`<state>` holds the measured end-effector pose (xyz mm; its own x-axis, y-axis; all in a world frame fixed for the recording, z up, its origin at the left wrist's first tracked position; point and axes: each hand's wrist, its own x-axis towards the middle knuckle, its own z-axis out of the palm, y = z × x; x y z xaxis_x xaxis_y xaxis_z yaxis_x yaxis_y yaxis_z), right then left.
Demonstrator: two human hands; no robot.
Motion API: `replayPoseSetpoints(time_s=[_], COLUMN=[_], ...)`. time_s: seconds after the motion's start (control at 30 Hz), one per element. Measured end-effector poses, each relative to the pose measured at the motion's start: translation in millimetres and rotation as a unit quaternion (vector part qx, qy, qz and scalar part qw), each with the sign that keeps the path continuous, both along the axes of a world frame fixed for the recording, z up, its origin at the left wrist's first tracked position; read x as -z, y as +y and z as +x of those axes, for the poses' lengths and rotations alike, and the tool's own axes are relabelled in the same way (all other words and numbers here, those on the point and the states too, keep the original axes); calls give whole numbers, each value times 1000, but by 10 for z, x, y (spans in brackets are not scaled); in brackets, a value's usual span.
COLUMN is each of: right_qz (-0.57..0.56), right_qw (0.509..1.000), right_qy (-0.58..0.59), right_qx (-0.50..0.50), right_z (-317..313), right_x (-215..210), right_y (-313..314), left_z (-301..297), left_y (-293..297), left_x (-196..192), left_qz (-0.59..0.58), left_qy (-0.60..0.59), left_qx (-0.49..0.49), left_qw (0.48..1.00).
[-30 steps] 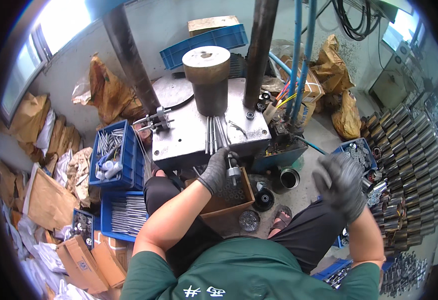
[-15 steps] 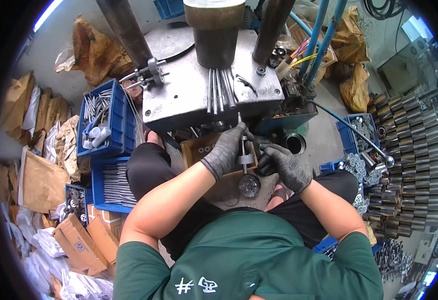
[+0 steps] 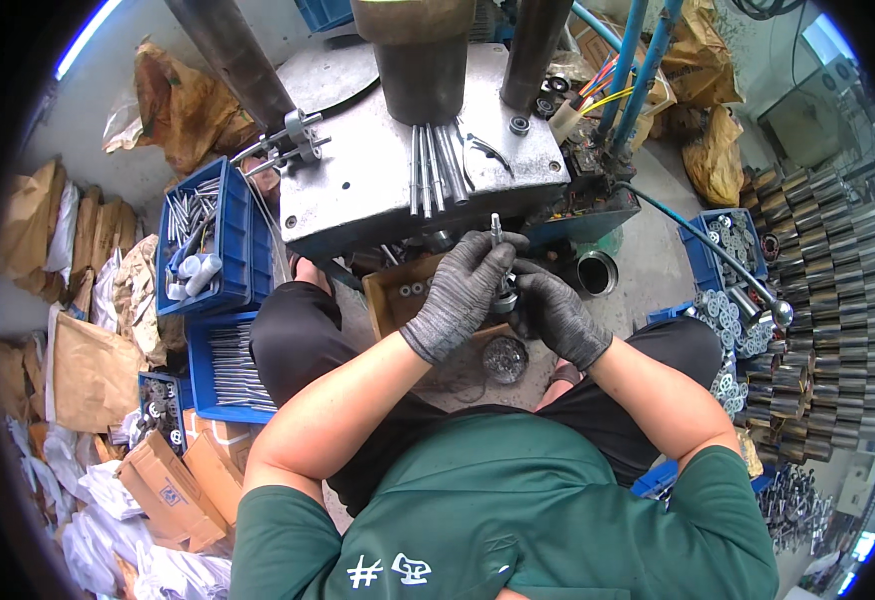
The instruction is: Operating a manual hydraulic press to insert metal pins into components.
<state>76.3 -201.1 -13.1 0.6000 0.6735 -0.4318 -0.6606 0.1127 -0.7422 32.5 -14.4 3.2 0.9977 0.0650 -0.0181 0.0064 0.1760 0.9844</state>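
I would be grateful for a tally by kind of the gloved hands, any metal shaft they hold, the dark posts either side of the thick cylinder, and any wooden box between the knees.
Gloved hands: 2 (left hand, right hand)
Metal shaft: 1
Dark posts: 2 (left post, right post)
Wooden box: 1
Total: 6

Crumpled, stained brown paper sack (image 3: pixel 180 110): slumped near the pale wall (image 3: pixel 73 135), upper left.
Tan cardboard boxes (image 3: pixel 166 492): lying beside crumpled white plastic bags (image 3: pixel 86 530), lower left.
Shiny metal cylinders (image 3: pixel 828 310): stacked in tight rows, far right.
Blue upright pipes (image 3: pixel 648 78): standing beside red and yellow wires (image 3: pixel 608 99).
Crumpled yellow-brown bag (image 3: pixel 715 165): resting on the grey floor (image 3: pixel 658 262), right of the pipes.
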Motion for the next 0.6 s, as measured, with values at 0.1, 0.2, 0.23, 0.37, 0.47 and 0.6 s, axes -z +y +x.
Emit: replayPoseSetpoints(time_s=[0.1,0.2,0.23,0.37,0.47,0.6], right_qz=[19,47,26,-60,-10,13], right_qw=[1000,998,998,986,984,980], right_qy=[-13,-31,-46,-151,-151,-192], right_qx=[1,40,44,43,93,57], right_z=[-3,-61,-52,-40,-75,10], right_x=[-63,-288,-301,-355,-259,-423], right_y=[-3,53,32,-3,87,-114], left_z=[-12,-14,-3,-63,-92,-6], left_y=[-46,-33,-16,26,150,438], left_x=[-60,-64,-60,-197,-224,-553], left_qz=[-6,-27,-20,87,92,-52], left_qy=[-14,-31,-36,-102,-113,-16], left_qx=[14,47,44,9,-30,-101], left_qw=[1000,998,998,991,989,993])
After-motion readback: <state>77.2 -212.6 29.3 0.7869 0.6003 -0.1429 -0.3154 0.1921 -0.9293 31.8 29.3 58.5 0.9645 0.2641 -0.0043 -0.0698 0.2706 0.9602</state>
